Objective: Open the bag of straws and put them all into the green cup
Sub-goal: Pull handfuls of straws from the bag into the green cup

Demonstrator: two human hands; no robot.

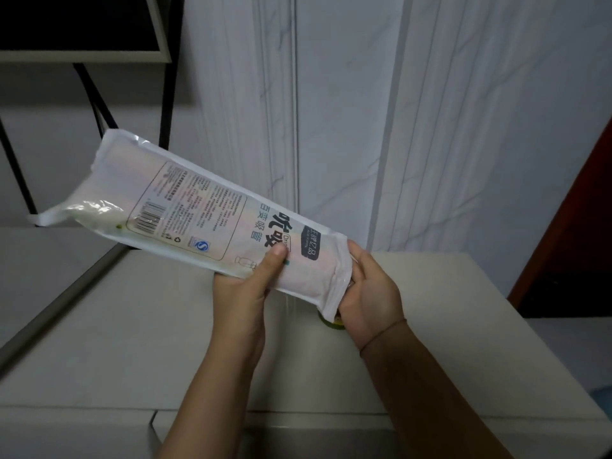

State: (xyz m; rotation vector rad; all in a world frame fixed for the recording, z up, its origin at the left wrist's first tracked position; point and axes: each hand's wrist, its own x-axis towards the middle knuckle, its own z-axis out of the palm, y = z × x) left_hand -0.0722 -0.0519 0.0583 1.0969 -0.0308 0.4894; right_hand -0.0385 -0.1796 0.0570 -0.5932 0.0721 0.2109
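The bag of straws is up in the air, tipped so its low end hangs just over the green cup, likely so the straws slide in. The left hand pinches the bag with its thumb on top. The right hand curls round the low end. Below is a white counter, and behind is a marble wall.

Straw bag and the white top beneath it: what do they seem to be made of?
Straw bag: thin plastic film, glossy. It shows glare and crinkles at its clear far end, with print on a whitish face. White top: smooth, matte and off-white, with a seam near the front edge. It could be painted metal or plastic; the look leaves that open.
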